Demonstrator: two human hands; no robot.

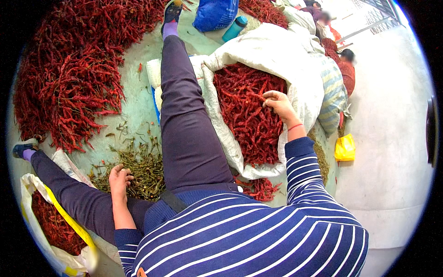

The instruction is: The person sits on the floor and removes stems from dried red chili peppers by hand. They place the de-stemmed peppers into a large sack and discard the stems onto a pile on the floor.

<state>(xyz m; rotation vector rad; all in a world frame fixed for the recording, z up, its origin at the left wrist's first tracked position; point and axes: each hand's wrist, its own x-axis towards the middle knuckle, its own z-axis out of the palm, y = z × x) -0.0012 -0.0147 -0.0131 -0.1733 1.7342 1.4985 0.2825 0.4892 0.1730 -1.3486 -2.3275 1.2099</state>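
My right hand (276,103) is over an open white woven sack (304,69) full of dried red chili peppers (249,128). Its fingers pinch a red chili pepper (256,96) above the others. Low over a heap of dry chili stems (147,169) on the floor, between my spread legs, is my left hand (120,176). The fingers of that hand are bent and a little apart, and I see nothing clearly held in them. To the upper left lies a large pile of red chili peppers with stems (79,79).
A white and yellow sack (65,218) of chilies stands at lower left. Beyond my foot are a blue bag (216,14) and a teal bottle (235,28). Loose chilies (261,189) lie below the white sack, a yellow bag (345,148) to its right. Other people (346,74) sit at upper right.
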